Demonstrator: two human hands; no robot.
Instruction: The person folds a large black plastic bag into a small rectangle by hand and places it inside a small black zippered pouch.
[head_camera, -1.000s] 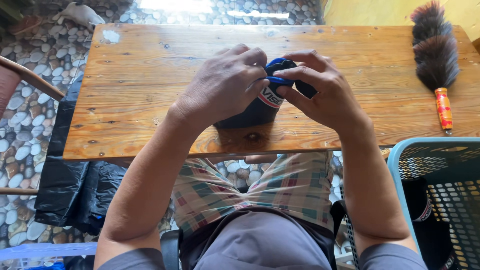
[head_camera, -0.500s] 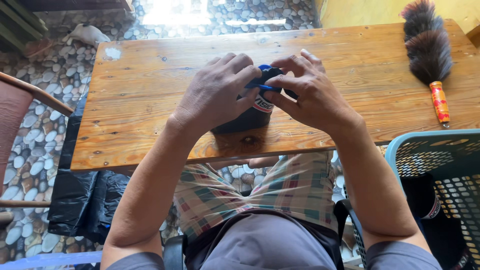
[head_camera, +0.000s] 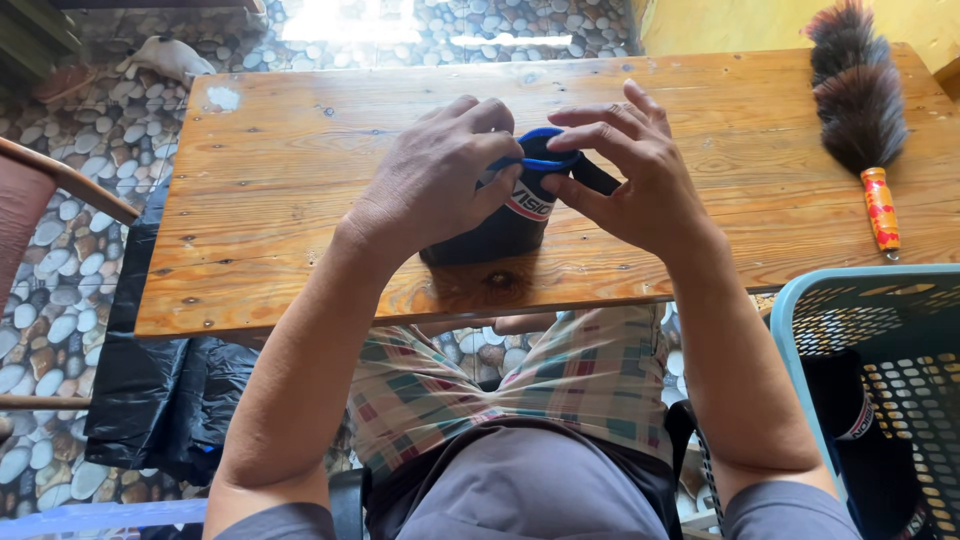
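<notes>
A rolled bundle of dark socks (head_camera: 505, 225) with a white and red band lies on the wooden table (head_camera: 300, 180). My left hand (head_camera: 440, 180) wraps over its left side. My right hand (head_camera: 630, 170) pinches its top right end. Between my fingertips a blue elastic band (head_camera: 545, 160) is stretched around the top of the bundle. My palms hide part of the bundle.
A feather duster (head_camera: 860, 110) with an orange handle lies at the table's right end. A light blue plastic basket (head_camera: 880, 380) holding dark socks stands at the lower right. A black bag (head_camera: 160, 390) hangs under the table's left side, over a pebble floor. A chair edge (head_camera: 40, 190) shows at left.
Both hands have kept working at the top of the bundle; the blue band now shows more plainly around its top. The view has shifted slightly.
</notes>
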